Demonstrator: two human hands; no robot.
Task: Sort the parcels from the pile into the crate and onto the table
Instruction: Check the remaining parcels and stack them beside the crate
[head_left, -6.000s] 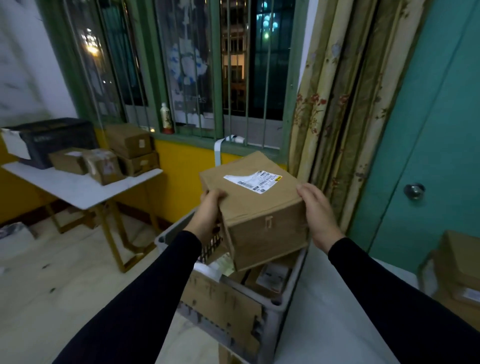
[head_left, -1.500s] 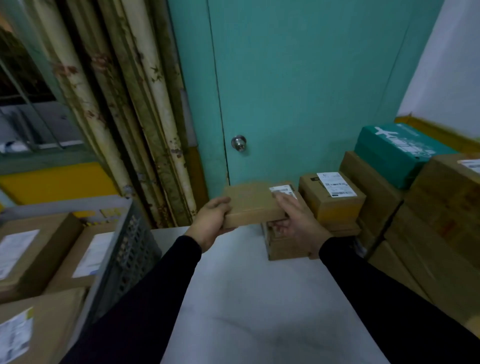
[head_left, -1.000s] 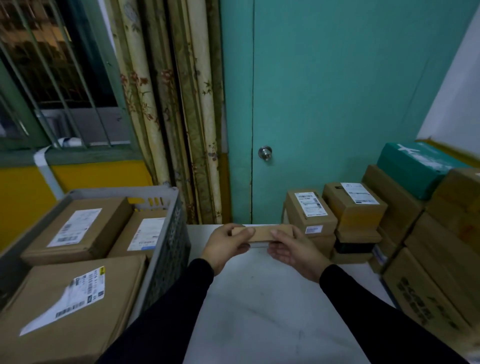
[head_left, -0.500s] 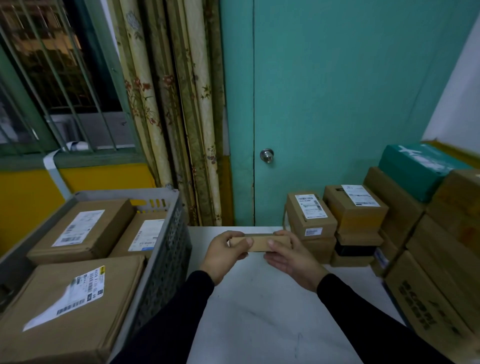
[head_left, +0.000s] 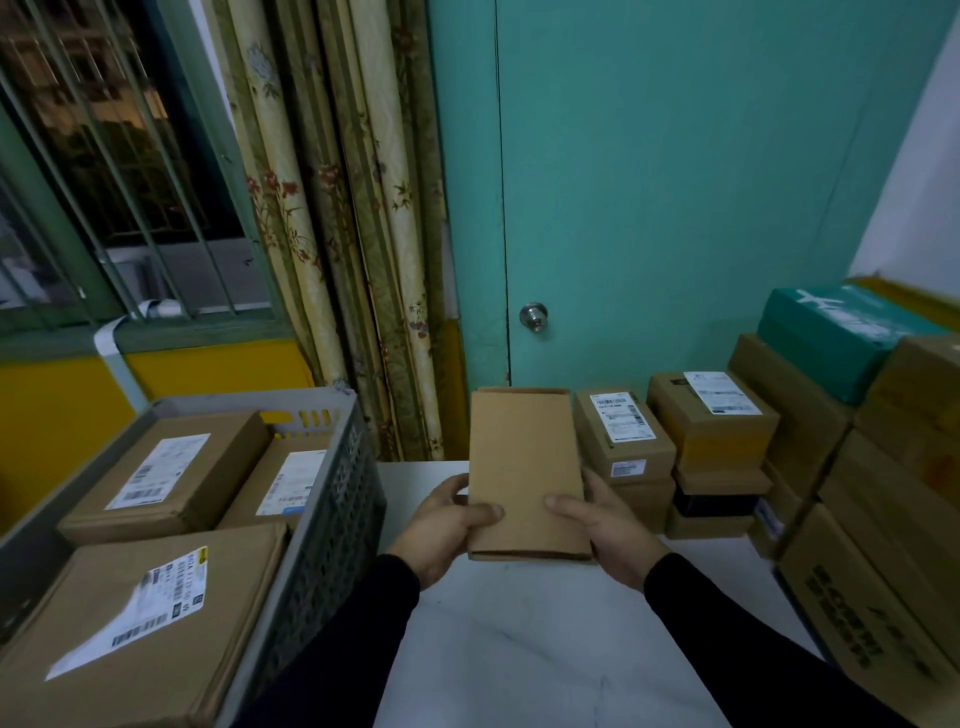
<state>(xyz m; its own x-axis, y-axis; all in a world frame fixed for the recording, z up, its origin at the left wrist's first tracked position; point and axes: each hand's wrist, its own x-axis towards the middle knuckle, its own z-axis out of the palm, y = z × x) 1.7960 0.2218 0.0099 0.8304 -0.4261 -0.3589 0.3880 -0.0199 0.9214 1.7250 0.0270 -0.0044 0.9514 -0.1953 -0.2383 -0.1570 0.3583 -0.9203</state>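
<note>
flat brown parcel (head_left: 525, 470) held up over the white desk (head_left: 545, 639), plain side to the camera, left hand (head_left: 441, 525) gripping its lower left edge and right hand (head_left: 605, 522) its lower right edge, fingers (head_left: 563, 506) curled round it with thumbs on the near face. grey crate (head_left: 332, 514) just left of the hands, on the desk's left side, holds three labelled boxes (head_left: 166, 475). pile of boxes (head_left: 711, 421) sits right of the parcel on the desk's far right, with a teal box (head_left: 831, 338) on top of taller cartons, teal door (head_left: 649, 182) and curtain (head_left: 332, 208) behind.
</note>
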